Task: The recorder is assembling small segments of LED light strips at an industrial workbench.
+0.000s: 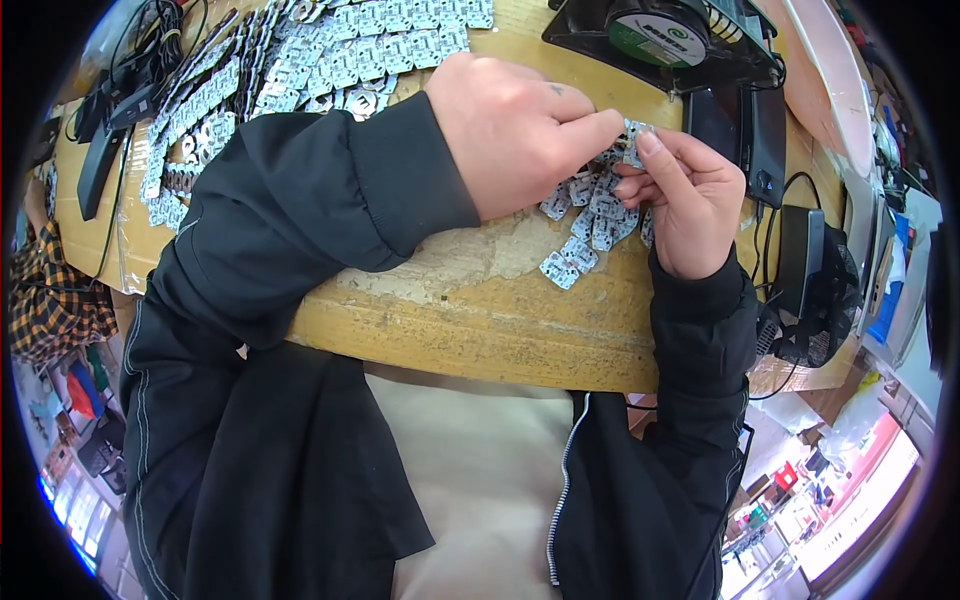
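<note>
A small white circuit board is pinched upright between the thumb and fingers of my right hand. My left hand, its back toward me and its fingers curled, meets the same board at its left edge; most of its fingertips are hidden. Right below both hands lies a loose pile of similar circuit boards, partly covered by my right fingers. A few boards of the pile trail toward me on the worn tabletop.
Rows of joined circuit boards spread across the back left. A black fan stands at the back right, near a dark flat device. Black cables and adapters lie far left. A black mesh item sits at the right edge.
</note>
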### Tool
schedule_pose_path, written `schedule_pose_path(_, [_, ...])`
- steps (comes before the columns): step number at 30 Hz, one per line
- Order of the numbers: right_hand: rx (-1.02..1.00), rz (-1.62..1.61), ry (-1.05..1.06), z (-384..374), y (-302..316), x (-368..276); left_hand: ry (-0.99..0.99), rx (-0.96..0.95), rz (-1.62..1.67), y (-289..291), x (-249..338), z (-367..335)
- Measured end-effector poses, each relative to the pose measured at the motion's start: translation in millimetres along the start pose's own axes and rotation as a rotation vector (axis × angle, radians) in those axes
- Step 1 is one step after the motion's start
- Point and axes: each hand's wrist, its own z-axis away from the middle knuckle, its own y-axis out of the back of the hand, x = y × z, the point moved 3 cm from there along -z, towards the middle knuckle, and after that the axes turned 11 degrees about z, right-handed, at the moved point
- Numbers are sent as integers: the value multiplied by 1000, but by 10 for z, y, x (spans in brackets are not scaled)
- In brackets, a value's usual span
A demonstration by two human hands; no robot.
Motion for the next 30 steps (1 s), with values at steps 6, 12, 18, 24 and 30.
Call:
schedule_pose_path(6, [-2,-25,-18,0,-2,-3,4,7,-9,1,6,-7])
schedule_pose_path(12, [56,-56,-33,-1,-22,-21,13,-34,67,38,37,-25])
schedule_pose_path(18, [-37,-29,-53,-11,11,-19,26,-8,17,6,38,-4])
schedule_pose_path(24, [-76,10,-55,4,-10,-30,16,32,-17,-4,1,1])
schedule_pose_path(30, [-85,-30,-39,-9,-6,-5,21,-18,66,51,25,-16])
